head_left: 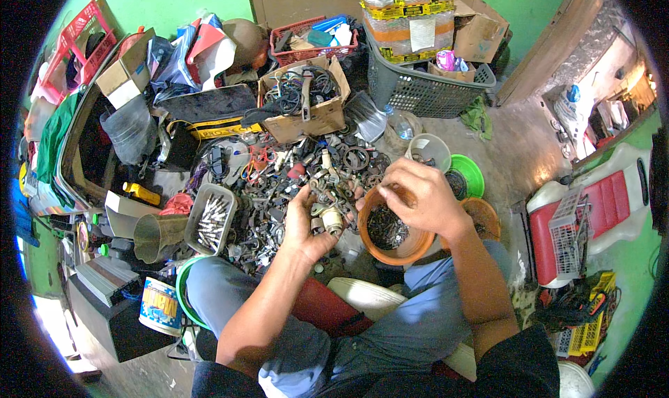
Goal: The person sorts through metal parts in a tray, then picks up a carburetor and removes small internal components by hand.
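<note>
The work in hand looks like sorting small scrap parts: the left hand [306, 220] lies palm up, loosely cupped around a few metal pieces [326, 217], while the right hand [418, 197] hovers curled just above one orange bowl [397, 248] of dark bits, fingertips pinched together, though whether they grip anything I cannot tell. The next move seems to call for a fine pinch in the left palm, just left of the bowl; beyond both hands lie one scrap heap [293, 171], one green bowl [470, 175] and one white cup [428, 150].
</note>
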Tool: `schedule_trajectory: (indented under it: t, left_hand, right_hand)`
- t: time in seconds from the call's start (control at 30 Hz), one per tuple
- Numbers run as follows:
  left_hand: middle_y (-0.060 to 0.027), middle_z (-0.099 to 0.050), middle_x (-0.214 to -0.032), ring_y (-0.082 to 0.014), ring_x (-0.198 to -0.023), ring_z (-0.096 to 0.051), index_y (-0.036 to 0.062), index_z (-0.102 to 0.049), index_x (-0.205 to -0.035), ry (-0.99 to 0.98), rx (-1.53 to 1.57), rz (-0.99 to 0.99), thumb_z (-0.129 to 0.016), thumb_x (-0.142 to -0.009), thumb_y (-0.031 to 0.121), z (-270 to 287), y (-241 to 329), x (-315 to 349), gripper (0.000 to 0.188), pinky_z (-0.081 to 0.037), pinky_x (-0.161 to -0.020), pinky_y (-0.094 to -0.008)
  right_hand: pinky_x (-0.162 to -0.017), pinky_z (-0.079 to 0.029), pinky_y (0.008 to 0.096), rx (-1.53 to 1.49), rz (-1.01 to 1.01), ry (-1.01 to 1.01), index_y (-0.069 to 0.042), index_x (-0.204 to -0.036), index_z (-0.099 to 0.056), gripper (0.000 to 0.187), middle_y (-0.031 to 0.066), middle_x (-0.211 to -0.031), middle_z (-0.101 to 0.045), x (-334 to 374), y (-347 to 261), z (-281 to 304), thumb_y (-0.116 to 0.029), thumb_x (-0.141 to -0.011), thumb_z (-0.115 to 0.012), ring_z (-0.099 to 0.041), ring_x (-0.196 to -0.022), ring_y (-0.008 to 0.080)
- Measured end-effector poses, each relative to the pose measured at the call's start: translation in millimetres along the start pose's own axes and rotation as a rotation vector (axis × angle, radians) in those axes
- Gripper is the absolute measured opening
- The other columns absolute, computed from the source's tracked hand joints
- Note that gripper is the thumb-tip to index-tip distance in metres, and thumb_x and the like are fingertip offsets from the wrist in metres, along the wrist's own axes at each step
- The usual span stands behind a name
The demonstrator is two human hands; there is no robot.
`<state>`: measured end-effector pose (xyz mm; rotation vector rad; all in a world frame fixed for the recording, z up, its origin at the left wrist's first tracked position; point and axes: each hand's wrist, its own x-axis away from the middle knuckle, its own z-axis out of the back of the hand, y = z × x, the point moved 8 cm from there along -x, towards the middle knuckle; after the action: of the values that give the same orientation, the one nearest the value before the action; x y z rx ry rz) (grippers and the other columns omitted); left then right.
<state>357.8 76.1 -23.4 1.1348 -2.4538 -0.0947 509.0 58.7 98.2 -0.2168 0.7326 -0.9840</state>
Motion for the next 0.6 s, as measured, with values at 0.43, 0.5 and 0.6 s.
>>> schedule_trajectory:
  t: [0.43,0.5,0.6]
  left_hand:
    - [-0.0065,-0.07,-0.098,-0.0206,-0.082,-0.068,0.0099,-0.065,-0.11,0.143,0.009,0.043,-0.044,-0.101,0.032,18,-19,-1,0.032,-0.059,-0.072,-0.0371]
    - [-0.0071,-0.07,-0.099,-0.0211,-0.083,-0.068,0.0093,-0.065,-0.11,0.117,0.024,0.048,-0.044,-0.101,0.032,20,-19,-2,0.032,-0.059,-0.074,-0.0375]
    - [-0.0086,-0.07,-0.1,-0.0224,-0.086,-0.068,0.0081,-0.064,-0.111,0.068,0.041,0.053,-0.044,-0.101,0.033,23,-19,-5,0.033,-0.058,-0.079,-0.0384]
  right_hand:
    - [-0.069,-0.055,0.0358,-0.076,0.162,0.102,-0.005,-0.093,-0.071,0.025,0.0084,-0.091,-0.067,3,-36,-29,-0.013,-0.073,-0.083,-0.067,-0.078,0.025]
    - [-0.069,-0.054,0.0362,-0.073,0.163,0.093,-0.005,-0.093,-0.071,0.024,0.0082,-0.091,-0.067,3,-37,-31,-0.012,-0.074,-0.082,-0.067,-0.077,0.0253]
    - [-0.069,-0.054,0.0362,-0.059,0.165,0.09,-0.004,-0.092,-0.071,0.02,0.0083,-0.091,-0.067,4,-38,-34,-0.011,-0.075,-0.08,-0.067,-0.077,0.0254]
